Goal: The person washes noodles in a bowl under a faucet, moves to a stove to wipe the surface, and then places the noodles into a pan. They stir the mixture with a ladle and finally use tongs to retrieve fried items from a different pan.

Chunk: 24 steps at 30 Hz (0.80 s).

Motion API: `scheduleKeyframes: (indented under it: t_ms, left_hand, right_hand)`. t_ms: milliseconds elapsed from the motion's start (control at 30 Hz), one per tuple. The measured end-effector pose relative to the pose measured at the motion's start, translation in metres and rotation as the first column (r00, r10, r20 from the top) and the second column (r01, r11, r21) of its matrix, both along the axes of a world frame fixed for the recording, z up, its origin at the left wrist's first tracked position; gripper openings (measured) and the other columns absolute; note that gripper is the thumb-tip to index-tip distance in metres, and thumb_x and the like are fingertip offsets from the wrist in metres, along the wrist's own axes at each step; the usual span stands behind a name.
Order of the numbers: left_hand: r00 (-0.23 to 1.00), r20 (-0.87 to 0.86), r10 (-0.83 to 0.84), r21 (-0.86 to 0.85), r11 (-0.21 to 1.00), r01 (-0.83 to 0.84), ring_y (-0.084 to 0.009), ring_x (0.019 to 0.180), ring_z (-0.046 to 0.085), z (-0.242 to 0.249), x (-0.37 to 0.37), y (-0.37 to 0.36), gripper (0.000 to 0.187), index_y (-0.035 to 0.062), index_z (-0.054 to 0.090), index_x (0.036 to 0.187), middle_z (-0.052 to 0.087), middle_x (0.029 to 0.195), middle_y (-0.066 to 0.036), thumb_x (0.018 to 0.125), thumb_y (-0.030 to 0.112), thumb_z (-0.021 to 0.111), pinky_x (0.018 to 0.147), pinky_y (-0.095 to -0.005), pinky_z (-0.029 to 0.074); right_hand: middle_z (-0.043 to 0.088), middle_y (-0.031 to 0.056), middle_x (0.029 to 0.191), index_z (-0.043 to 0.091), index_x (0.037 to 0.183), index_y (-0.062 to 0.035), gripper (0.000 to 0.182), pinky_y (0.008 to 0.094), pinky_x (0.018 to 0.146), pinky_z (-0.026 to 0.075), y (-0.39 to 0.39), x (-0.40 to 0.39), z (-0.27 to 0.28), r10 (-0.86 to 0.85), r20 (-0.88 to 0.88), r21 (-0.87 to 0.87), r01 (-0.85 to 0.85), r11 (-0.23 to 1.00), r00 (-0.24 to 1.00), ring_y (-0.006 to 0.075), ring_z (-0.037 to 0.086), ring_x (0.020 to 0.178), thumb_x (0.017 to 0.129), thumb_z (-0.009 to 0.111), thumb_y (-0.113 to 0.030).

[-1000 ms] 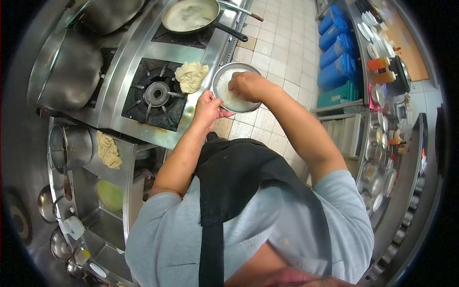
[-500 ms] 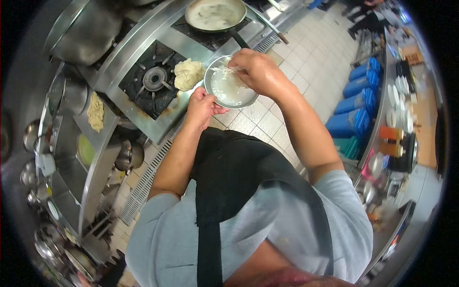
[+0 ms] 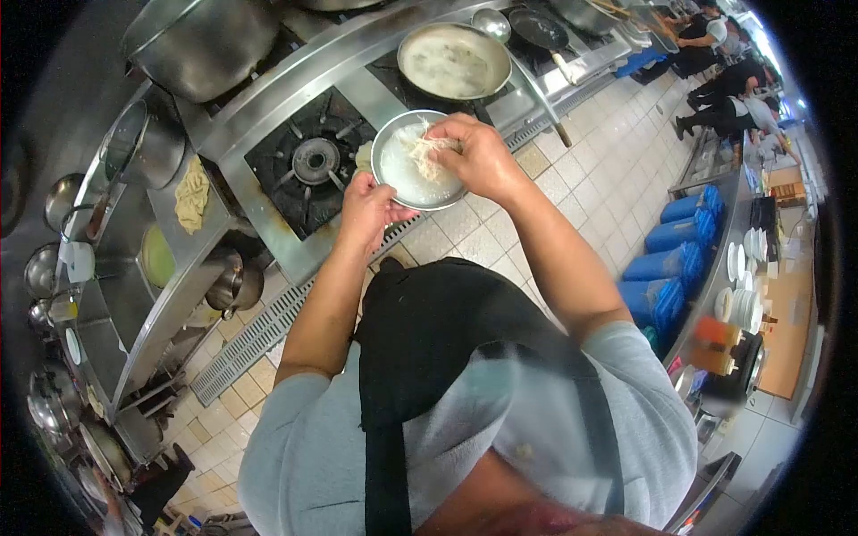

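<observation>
My left hand point(image 3: 369, 213) grips the near-left rim of a round metal bowl point(image 3: 380, 143), thumb over the edge and fingers underneath. Cloudy whitish liquid with pale bits lies in the bowl. Over its right side, my right hand point(image 3: 478, 159) pinches a bunch of thin pale strands point(image 3: 429, 154) between thumb and fingers. The strands hang over the liquid. Just behind the bowl, mostly hidden, a pale cloth point(image 3: 363, 157) lies by the stove edge. Farther back stands a frying pan point(image 3: 454, 61) with whitish contents on a burner.
An unlit gas burner point(image 3: 315, 161) is left of the bowl. A crumpled cloth point(image 3: 192, 195) lies on the steel counter below a large pot point(image 3: 201, 49). A ladle point(image 3: 491, 27) rests beyond the pan. Blue bins point(image 3: 661, 268) line the right; several people stand at the far right.
My right hand has drawn the strands up, so more of the bunch shows over the bowl. The view has shifted, and the bowl now covers most of the cloth behind it.
</observation>
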<state>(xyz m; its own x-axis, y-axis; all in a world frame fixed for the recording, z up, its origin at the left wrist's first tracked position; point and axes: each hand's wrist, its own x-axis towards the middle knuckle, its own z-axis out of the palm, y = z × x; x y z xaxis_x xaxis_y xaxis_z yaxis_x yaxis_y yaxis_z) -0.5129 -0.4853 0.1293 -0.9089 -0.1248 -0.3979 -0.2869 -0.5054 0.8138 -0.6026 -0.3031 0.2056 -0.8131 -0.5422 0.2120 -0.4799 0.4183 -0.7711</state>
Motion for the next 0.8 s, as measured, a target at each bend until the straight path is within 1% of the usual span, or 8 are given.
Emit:
scheduleKeyframes:
  t_ms: [100, 167, 200, 333, 533, 633, 767, 800]
  left_hand:
    - [0.999, -0.052, -0.013, 0.001, 1.000, 0.013, -0.0265, 0.070, 0.068, -0.003, -0.028, -0.009, 0.018, -0.0035, 0.045, 0.102, 0.062, 0.091, -0.018, 0.084, -0.003, 0.049, 0.059, -0.0355, 0.064]
    - [0.997, -0.073, -0.009, 0.002, 1.000, 0.009, -0.0265, 0.070, 0.069, -0.004, -0.042, -0.014, 0.018, -0.0036, 0.045, 0.103, 0.062, 0.093, -0.019, 0.085, -0.003, 0.048, 0.060, -0.0354, 0.064]
    - [0.997, -0.070, 0.030, 0.044, 0.999, -0.027, -0.0274, 0.066, 0.067, 0.001, -0.048, -0.014, 0.012, -0.0014, 0.042, 0.092, 0.056, 0.086, -0.017, 0.083, -0.005, 0.049, 0.055, -0.0374, 0.063]
    - [0.994, -0.059, 0.097, 0.056, 0.994, -0.094, -0.0272, 0.066, 0.066, -0.002, -0.067, -0.014, 0.011, -0.0021, 0.043, 0.093, 0.056, 0.086, -0.016, 0.083, -0.005, 0.049, 0.057, -0.0375, 0.064]
    - [0.969, -0.025, 0.245, -0.012, 0.969, -0.245, -0.0275, 0.072, 0.069, -0.002, -0.058, -0.008, 0.016, -0.0055, 0.046, 0.101, 0.060, 0.093, -0.019, 0.085, -0.004, 0.049, 0.057, -0.0350, 0.063]
    - [0.949, 0.008, 0.315, -0.022, 0.949, -0.315, -0.0277, 0.075, 0.069, -0.002, -0.050, -0.004, 0.017, -0.0058, 0.046, 0.101, 0.060, 0.097, -0.021, 0.085, -0.004, 0.050, 0.057, -0.0348, 0.064]
    - [0.886, 0.052, 0.460, -0.014, 0.888, -0.460, -0.0281, 0.068, 0.069, -0.014, -0.039, 0.005, 0.015, -0.0055, 0.045, 0.100, 0.062, 0.092, -0.020, 0.086, -0.005, 0.049, 0.059, -0.0350, 0.064]
    - [0.871, 0.053, 0.489, -0.008, 0.872, -0.489, -0.0281, 0.066, 0.069, -0.018, -0.038, 0.006, 0.014, -0.0052, 0.045, 0.100, 0.063, 0.089, -0.020, 0.086, -0.006, 0.048, 0.059, -0.0359, 0.064]
  right_hand:
    - [0.070, 0.0080, 0.097, 0.070, 0.103, -0.0019, 0.024, 0.0292, 0.080, 0.052, -0.005, -0.034, -0.007, -0.061, 0.295, -0.142, 0.107, 0.984, 0.953, 0.0149, 0.065, 0.088, 0.080, 0.076, -0.008]
    - [0.070, 0.0057, 0.095, 0.069, 0.104, -0.0014, 0.023, 0.0269, 0.078, 0.052, -0.004, -0.063, 0.000, -0.049, 0.375, -0.287, 0.167, 0.943, 0.926, 0.0119, 0.064, 0.085, 0.082, 0.075, -0.007]
    - [0.070, 0.0056, 0.095, 0.068, 0.105, -0.0010, 0.024, 0.0262, 0.076, 0.052, -0.004, -0.075, 0.013, -0.071, 0.401, -0.322, 0.213, 0.922, 0.913, 0.0120, 0.064, 0.084, 0.083, 0.075, -0.007]
    - [0.069, 0.0062, 0.093, 0.066, 0.109, 0.0009, 0.028, 0.0255, 0.067, 0.054, 0.005, -0.156, 0.031, -0.151, 0.270, -0.354, 0.244, 0.903, 0.951, 0.0116, 0.065, 0.077, 0.084, 0.075, -0.009]
    - [0.069, 0.0044, 0.092, 0.065, 0.112, 0.0001, 0.030, 0.0268, 0.067, 0.054, 0.014, -0.274, -0.034, -0.223, 0.203, -0.048, 0.238, 0.970, 0.953, 0.0117, 0.064, 0.075, 0.084, 0.071, -0.008]
    - [0.071, 0.0087, 0.092, 0.068, 0.110, -0.0015, 0.032, 0.0287, 0.067, 0.054, 0.012, -0.309, -0.074, -0.223, 0.300, -0.051, 0.250, 0.967, 0.928, 0.0129, 0.067, 0.074, 0.079, 0.075, -0.007]
    - [0.068, 0.0119, 0.082, 0.069, 0.103, -0.0036, 0.028, 0.0326, 0.063, 0.053, 0.009, -0.323, -0.073, -0.296, 0.115, 0.265, 0.258, 0.929, 0.948, 0.0175, 0.067, 0.071, 0.079, 0.077, -0.017]
    - [0.069, 0.0142, 0.087, 0.070, 0.104, -0.0068, 0.029, 0.0352, 0.070, 0.053, 0.010, -0.328, -0.076, -0.284, 0.045, 0.257, 0.264, 0.930, 0.958, 0.0228, 0.068, 0.078, 0.080, 0.076, -0.021]
